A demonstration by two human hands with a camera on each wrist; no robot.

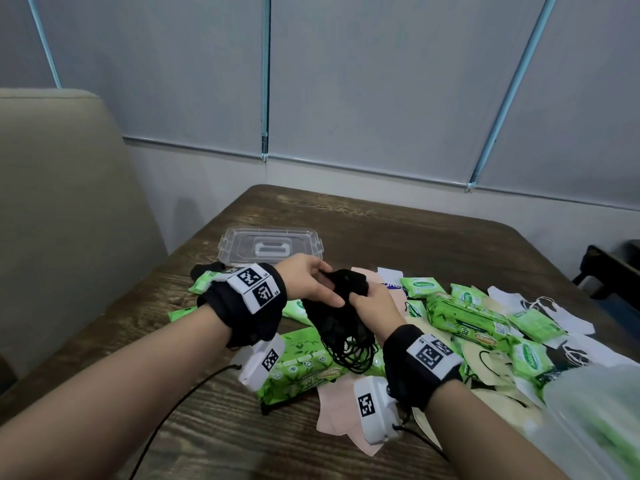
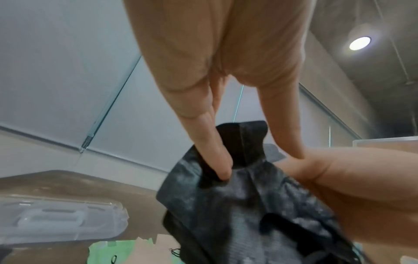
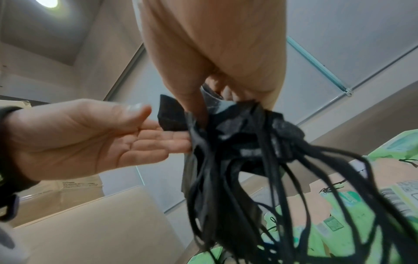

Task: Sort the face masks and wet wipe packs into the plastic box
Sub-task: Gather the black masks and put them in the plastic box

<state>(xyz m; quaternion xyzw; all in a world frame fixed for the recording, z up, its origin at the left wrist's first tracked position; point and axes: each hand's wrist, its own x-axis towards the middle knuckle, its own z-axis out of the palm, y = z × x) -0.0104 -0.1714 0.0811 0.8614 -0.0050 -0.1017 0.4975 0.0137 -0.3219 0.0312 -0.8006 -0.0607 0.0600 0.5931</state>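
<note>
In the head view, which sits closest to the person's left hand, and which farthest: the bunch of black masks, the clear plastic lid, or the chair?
1. The black masks: in contact with the left hand, between both hands.
2. The clear plastic lid: just beyond the hand, on the table.
3. The chair: far off to the left, beside the table.

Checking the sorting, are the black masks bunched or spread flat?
Bunched: the black masks hang crumpled from the right hand, ear loops dangling.

The large green wipe pack (image 1: 465,318) reads "80", upside down; its brand logo is blurred.
</note>
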